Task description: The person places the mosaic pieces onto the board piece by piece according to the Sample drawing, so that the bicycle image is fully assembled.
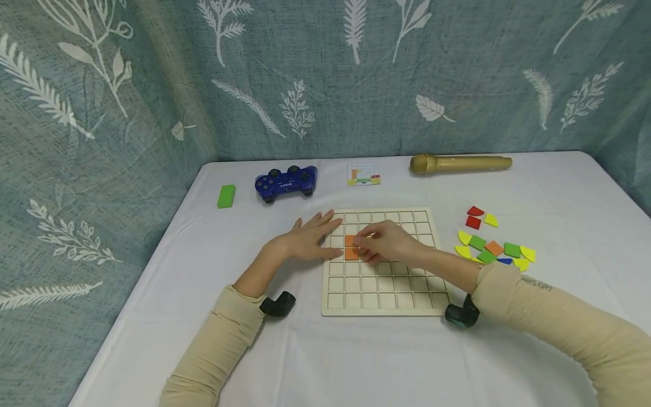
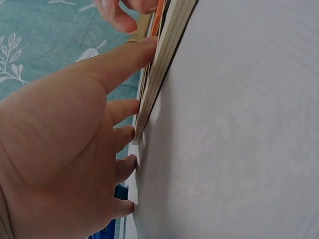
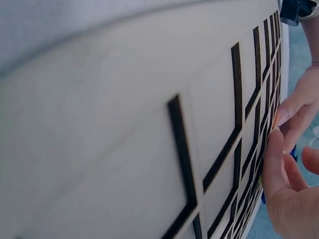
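Observation:
Two orange square tiles (image 1: 351, 254) lie one above the other in cells near the left side of a pale wooden grid board (image 1: 386, 312). My right hand (image 1: 389, 243) reaches across the board from the right, its fingertips right at the orange tiles. In the right wrist view, one finger (image 3: 273, 159) of that hand extends to the board surface. My left hand (image 1: 307, 237) lies with spread fingers over the board's left edge, its thumb beside the lower orange tile. From the left wrist view, the thumb (image 2: 132, 57) rests at the board's rim.
Right of the board lie red tiles (image 1: 473, 223), yellow, green and blue pieces, and a loose orange tile (image 1: 494, 248). Behind it are a small pattern card (image 1: 363, 174), a blue game controller (image 1: 286, 183) and a gold microphone (image 1: 460, 164). A green block (image 1: 226, 196) lies back left.

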Motion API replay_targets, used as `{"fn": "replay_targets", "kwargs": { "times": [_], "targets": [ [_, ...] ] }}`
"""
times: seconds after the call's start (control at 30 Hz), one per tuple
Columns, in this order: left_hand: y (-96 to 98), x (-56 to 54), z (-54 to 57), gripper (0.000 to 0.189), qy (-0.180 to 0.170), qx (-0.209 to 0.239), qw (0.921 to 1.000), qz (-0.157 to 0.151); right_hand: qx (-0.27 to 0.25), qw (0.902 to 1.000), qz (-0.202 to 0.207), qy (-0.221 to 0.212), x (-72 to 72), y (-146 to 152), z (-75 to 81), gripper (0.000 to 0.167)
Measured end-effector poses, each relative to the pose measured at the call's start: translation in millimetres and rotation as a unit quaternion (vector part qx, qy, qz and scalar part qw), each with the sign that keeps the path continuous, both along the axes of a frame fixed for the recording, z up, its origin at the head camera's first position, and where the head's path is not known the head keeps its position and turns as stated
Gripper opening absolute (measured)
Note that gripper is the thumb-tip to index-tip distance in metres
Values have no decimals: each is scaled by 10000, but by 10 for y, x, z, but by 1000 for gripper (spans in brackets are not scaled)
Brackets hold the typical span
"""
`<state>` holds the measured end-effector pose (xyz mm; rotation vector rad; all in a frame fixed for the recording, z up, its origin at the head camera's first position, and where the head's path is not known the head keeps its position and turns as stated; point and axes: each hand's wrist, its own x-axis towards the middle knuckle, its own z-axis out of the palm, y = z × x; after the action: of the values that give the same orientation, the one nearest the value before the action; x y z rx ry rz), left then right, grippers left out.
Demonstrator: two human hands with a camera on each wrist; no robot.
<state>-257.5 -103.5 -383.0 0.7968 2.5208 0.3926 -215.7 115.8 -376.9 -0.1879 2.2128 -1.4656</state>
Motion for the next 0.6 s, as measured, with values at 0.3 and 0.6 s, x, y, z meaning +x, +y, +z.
{"fn": "replay_targets", "kwargs": {
  "times": [0.3,0.6],
  "targets": [
    [7,8,5,81,25,41,10000,-15,-474,9980,254,-332,-15,93,-49,31],
    [8,-2,-13,81,94,49,9999,-18,-901,9874,876,-965,-55,339,-51,48]
  ]
}}
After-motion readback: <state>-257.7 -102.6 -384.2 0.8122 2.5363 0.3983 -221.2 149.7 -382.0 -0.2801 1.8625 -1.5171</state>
